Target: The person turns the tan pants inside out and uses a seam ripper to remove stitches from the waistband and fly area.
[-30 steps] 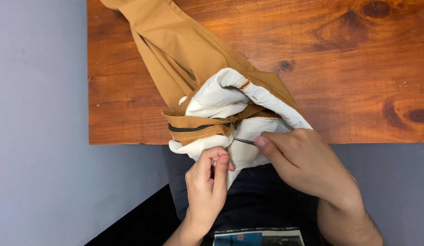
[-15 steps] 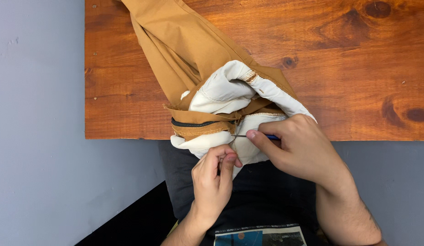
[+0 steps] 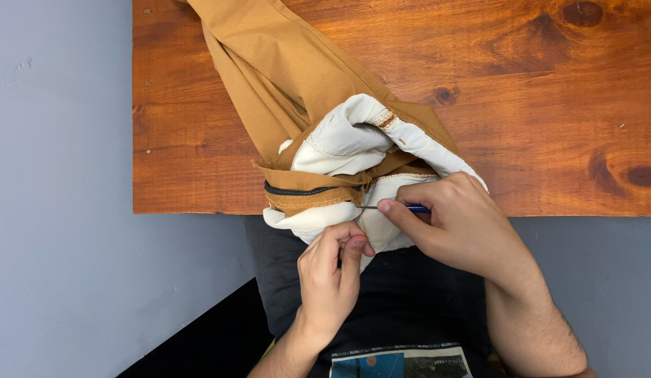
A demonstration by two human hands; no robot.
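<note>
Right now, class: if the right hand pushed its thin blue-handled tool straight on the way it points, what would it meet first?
The right hand aims the tool leftward. Its metal tip looks already at the tan waistband seam of the trousers, beside the white pocket lining, so the seam probably comes first. Depth is hard to judge.

Bare forearms, no sleeves; dark shirt (image 3: 409,315) with a printed picture.

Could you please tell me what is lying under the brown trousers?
The brown trousers lie on a wooden table, their waist hanging over its near edge. The board beneath them is covered. The right hand holds a thin blue-handled tool; the left hand pinches the white lining.
</note>
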